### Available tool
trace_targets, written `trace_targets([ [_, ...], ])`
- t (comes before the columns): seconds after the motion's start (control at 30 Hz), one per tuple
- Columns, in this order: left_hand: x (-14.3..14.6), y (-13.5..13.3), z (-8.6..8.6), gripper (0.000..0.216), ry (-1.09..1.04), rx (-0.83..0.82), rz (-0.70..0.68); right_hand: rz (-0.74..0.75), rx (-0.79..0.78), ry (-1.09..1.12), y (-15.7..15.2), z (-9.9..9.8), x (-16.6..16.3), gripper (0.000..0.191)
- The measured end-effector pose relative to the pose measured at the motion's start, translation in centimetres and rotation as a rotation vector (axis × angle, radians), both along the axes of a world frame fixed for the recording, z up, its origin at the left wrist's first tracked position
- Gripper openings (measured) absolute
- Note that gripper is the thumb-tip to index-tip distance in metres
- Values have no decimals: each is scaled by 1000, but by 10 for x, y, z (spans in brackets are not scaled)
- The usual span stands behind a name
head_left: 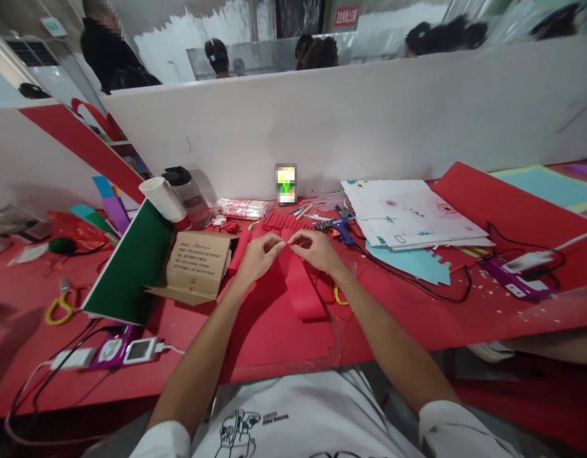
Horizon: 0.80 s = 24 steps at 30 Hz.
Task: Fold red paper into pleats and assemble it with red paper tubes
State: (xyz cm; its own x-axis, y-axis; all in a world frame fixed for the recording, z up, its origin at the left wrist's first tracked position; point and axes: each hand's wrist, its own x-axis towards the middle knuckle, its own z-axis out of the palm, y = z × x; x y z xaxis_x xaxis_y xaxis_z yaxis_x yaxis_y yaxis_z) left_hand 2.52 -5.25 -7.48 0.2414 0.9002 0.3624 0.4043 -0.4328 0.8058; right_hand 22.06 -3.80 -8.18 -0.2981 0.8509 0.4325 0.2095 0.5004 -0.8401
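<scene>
My left hand [263, 256] and my right hand [317, 249] meet over the middle of the red table, their fingertips almost touching. Both are closed in a pinch at the upper end of a red paper strip [306, 296], which runs down from them toward my body. What lies exactly between the fingertips is too small to make out clearly. Beneath is a larger red sheet [274, 343]. Just beyond my fingers lie several narrow folded red strips [286, 221]. A blue glue gun [341, 229] rests past my right hand, and yellow-handled scissors [339, 295] are partly hidden by my right forearm.
An open cardboard box [195, 264] and a green board [126, 273] stand at left, with a clear bottle [191, 194] behind. A lit phone [286, 184] leans on the white partition [369, 121]. White printed sheets [412, 213] and a purple power strip [517, 280] with cables lie right.
</scene>
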Motion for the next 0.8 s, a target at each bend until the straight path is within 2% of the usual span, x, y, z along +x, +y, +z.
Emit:
trace_targets([
  [0.17, 3, 4, -5, 29, -229, -143, -36, -44, 75, 18, 1, 1, 1, 11],
  [0.27, 4, 6, -8, 30, -291, -166, -3, 29, 1, 67, 2, -1, 1, 14],
  [0.4, 6, 4, -9, 25, -276, -96, 44, 123, -132, 136, 4, -3, 1, 31],
  [0.57, 10, 0, -5, 22, -245, -49, 28, 29, -100, 111, 6, -4, 3, 21],
  [0.8, 5, 3, -6, 27, -219, -117, -11, -9, -118, 78, 6, -1, 7, 24],
])
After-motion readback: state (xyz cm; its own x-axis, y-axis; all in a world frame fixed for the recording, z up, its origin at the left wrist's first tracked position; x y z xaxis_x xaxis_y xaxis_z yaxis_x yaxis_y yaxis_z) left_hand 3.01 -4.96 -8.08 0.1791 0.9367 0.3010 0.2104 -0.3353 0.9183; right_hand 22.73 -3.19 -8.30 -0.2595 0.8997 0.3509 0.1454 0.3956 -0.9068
